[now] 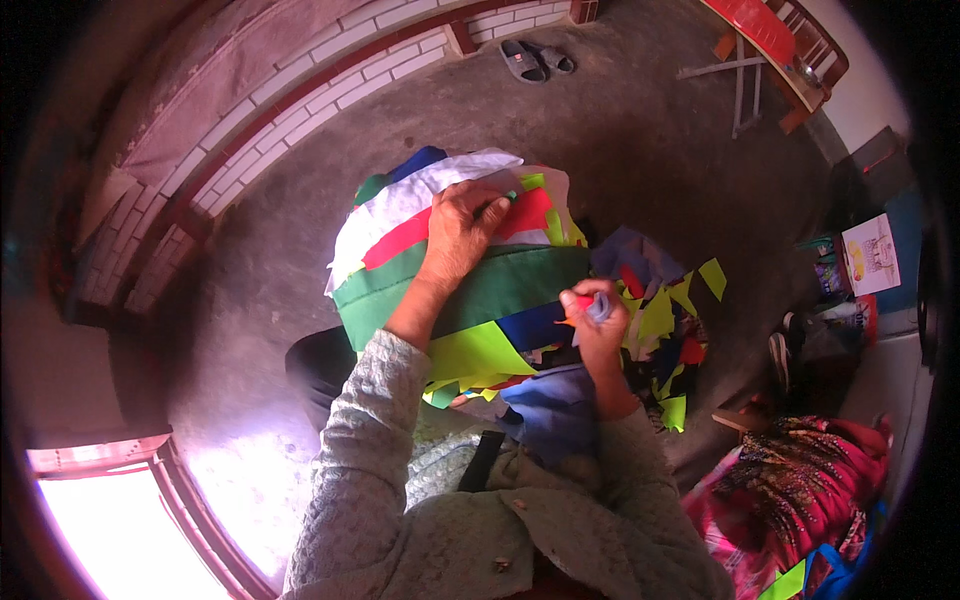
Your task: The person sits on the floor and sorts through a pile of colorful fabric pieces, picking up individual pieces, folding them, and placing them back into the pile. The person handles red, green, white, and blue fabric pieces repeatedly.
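Observation:
A heap of colored fabric pieces lies in front of my lap: a white cloth [372, 212], red strips [398, 238], a wide green band [395, 290] and a lime-yellow piece [478, 352]. Over the white and red cloth my left hand [460, 232] rests with bent fingers, thumb and forefinger drawn together. A small green bit shows by its fingertips; what they pinch is unclear. To the right, my right hand [603, 335] is closed around a bunch of fabric scraps [600, 307], greyish lavender with some red, held above the heap's edge.
Loose lime, dark and red scraps [655, 320] spill off to the right. Pink patterned cloth [800, 490] is piled at the lower right. Slippers [535, 60] lie on the floor by a low white-brick wall [330, 95]. A red-topped folding stand [755, 30] occupies the far right.

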